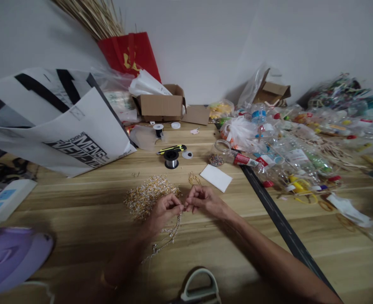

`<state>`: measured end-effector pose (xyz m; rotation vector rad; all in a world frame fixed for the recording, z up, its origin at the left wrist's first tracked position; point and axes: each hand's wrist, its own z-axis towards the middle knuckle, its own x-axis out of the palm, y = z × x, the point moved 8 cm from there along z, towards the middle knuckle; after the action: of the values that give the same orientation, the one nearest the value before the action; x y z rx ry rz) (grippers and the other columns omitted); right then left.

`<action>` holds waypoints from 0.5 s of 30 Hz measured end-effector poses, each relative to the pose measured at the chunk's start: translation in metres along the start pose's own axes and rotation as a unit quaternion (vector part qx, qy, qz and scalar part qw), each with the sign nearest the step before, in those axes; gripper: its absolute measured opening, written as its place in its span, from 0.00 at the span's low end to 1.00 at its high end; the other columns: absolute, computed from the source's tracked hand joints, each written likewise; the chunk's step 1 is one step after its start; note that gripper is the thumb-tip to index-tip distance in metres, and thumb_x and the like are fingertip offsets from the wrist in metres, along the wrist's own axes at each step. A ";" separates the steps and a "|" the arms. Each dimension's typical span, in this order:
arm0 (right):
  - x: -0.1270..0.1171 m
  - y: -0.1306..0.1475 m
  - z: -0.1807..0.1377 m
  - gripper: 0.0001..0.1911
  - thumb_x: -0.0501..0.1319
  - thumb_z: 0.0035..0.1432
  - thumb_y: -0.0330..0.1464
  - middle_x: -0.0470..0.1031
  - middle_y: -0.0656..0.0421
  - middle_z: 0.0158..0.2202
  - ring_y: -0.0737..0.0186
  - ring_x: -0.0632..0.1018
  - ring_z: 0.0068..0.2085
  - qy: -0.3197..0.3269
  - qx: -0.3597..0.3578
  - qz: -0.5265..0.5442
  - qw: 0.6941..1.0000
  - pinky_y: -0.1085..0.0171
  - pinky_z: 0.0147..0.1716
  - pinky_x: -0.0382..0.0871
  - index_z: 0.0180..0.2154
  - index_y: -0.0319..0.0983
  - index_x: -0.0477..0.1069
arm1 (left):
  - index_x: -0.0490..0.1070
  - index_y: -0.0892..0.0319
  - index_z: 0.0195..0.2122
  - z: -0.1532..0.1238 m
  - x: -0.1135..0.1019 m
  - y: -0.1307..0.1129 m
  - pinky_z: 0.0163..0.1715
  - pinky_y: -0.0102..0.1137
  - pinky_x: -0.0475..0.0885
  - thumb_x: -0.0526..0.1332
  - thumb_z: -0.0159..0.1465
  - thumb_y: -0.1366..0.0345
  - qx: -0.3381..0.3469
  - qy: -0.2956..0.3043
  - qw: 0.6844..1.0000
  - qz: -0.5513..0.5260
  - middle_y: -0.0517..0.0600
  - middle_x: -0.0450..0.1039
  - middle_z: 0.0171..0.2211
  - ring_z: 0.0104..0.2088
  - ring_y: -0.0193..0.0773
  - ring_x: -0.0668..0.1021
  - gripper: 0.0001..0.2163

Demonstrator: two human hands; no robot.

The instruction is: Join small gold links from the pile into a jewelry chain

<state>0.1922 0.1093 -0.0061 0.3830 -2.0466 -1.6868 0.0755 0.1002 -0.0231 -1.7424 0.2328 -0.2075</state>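
My left hand (165, 210) pinches one end of a thin, silvery beaded strand (173, 233), which trails down onto the wooden table. Fingertips of my right hand (205, 200) are closed at the same spot, meeting the left ones; what they grip is too small to make out. Behind my left hand lies a loose heap of gold and silver beads (151, 192). Just beyond my right hand are gold wire-like pieces (193, 177) and a white rectangular pad (216, 177). A spool of fine wire (171, 159) stands farther back.
A yellow-black utility knife (172, 149) and a jar of small beads (220, 153) are behind. Plastic bottles (297, 158) crowd the right, past a black strip (278, 219). A large white bag (79, 135) and purple iron (17, 257) stand left; a scissors handle (201, 282) is in front.
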 end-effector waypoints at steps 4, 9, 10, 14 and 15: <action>0.000 0.000 0.000 0.17 0.67 0.48 0.42 0.75 0.59 0.24 0.67 0.76 0.26 0.007 0.002 -0.016 1.000 0.68 0.25 0.69 0.27 0.35 0.65 | 0.66 0.62 0.20 0.002 0.000 0.000 0.25 0.26 0.63 0.68 0.45 0.65 0.008 0.000 1.000 -0.001 0.46 0.70 0.19 0.23 0.31 0.71 0.10; 0.002 -0.003 0.001 0.17 0.68 0.46 0.40 0.71 0.62 0.22 0.70 0.72 0.24 0.020 0.002 -0.045 0.999 0.69 0.24 0.66 0.27 0.35 0.66 | 0.67 0.62 0.21 0.002 -0.002 0.001 0.24 0.26 0.63 0.68 0.46 0.65 0.004 -0.011 1.000 -0.010 0.45 0.70 0.19 0.22 0.30 0.71 0.09; 0.003 -0.003 0.001 0.16 0.68 0.46 0.40 0.69 0.63 0.22 0.71 0.70 0.23 0.024 -0.003 -0.056 0.998 0.70 0.24 0.65 0.28 0.35 0.66 | 0.67 0.62 0.21 0.002 -0.002 0.002 0.24 0.26 0.63 0.68 0.46 0.65 0.001 -0.010 1.000 -0.014 0.45 0.70 0.18 0.21 0.30 0.70 0.10; 0.007 -0.005 -0.001 0.14 0.66 0.49 0.39 0.66 0.64 0.22 0.72 0.66 0.23 0.039 -0.023 -0.122 0.992 0.71 0.23 0.59 0.30 0.35 0.69 | 0.68 0.62 0.22 0.002 0.000 0.003 0.25 0.26 0.64 0.67 0.47 0.64 0.003 0.001 1.000 -0.015 0.45 0.70 0.18 0.21 0.30 0.71 0.10; 0.008 -0.005 -0.002 0.13 0.66 0.50 0.39 0.66 0.63 0.22 0.72 0.65 0.24 0.041 -0.026 -0.138 0.989 0.71 0.23 0.59 0.30 0.35 0.69 | 0.68 0.62 0.22 0.002 0.000 0.003 0.25 0.26 0.65 0.67 0.47 0.63 0.004 0.004 1.000 -0.014 0.45 0.70 0.18 0.22 0.31 0.71 0.10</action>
<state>0.1863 0.1027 -0.0094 0.7343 -1.9565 -1.8437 0.0762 0.1016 -0.0263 -1.7385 0.2148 -0.2357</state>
